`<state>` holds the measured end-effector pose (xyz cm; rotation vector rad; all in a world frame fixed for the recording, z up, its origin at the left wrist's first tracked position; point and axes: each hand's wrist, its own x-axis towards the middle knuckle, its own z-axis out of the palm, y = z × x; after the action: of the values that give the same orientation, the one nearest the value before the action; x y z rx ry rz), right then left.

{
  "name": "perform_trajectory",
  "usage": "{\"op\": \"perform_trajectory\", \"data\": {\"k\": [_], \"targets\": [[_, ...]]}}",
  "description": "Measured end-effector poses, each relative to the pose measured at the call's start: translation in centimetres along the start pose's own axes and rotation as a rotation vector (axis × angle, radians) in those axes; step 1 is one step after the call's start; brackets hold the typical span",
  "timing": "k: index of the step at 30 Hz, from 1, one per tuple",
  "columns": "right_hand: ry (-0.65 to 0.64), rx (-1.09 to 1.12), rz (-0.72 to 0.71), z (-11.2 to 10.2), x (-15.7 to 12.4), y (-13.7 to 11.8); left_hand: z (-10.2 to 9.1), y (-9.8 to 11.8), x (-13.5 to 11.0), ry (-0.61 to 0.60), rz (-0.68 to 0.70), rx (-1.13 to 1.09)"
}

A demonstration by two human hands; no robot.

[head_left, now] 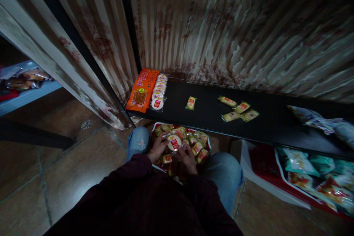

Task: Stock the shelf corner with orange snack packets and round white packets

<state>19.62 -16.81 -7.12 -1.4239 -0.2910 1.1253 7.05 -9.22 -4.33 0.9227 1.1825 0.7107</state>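
Between my knees, a round white wrapped cracker with a red label is held in both hands. My left hand grips its clear wrapper from the left side. On the other side, my right hand pinches the wrapper's right edge. Beneath them is a box of small yellow-wrapped snacks. A row of similar round crackers lies on the black shelf, beside flat orange packets.
One small yellow snack and several more lie on the shelf. Shiny bags rest at its right end. Below right is a red bin with snack bags. A striped curtain hangs behind, with black posts at left.
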Motion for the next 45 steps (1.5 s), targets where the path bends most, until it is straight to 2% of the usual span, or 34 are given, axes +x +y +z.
{"op": "perform_trajectory", "data": {"k": [4,8,16,23,28,36,39,42,45], "targets": [[-0.09,-0.069,-0.057,-0.3,0.0,0.4,-0.1,-0.1,0.5,0.06,0.049,0.005],[-0.137,-0.083,-0.054,-0.2,-0.3,0.6,-0.2,-0.2,1.0,0.041,0.062,0.002],[-0.091,-0.021,-0.013,0.4,-0.9,-0.2,-0.3,0.3,0.8,0.021,0.091,0.046],[-0.121,0.073,-0.021,0.6,-1.0,-0.1,-0.1,0.0,1.3,0.01,0.092,-0.006],[-0.085,0.111,-0.007,0.9,-1.2,-0.3,0.1,-0.1,1.4,0.036,0.066,0.012],[-0.016,0.169,0.006,1.5,-1.8,-1.4,0.1,0.0,1.5,0.099,0.115,0.145],[0.051,0.176,0.002,1.4,-1.3,-1.2,0.1,0.2,1.0,0.128,0.139,0.189],[0.088,0.146,-0.031,1.2,-0.9,-0.9,0.3,0.7,0.0,0.137,0.201,0.299],[0.084,0.056,-0.097,0.9,-0.8,-0.9,0.7,1.1,-1.3,0.124,0.32,0.42]]}}
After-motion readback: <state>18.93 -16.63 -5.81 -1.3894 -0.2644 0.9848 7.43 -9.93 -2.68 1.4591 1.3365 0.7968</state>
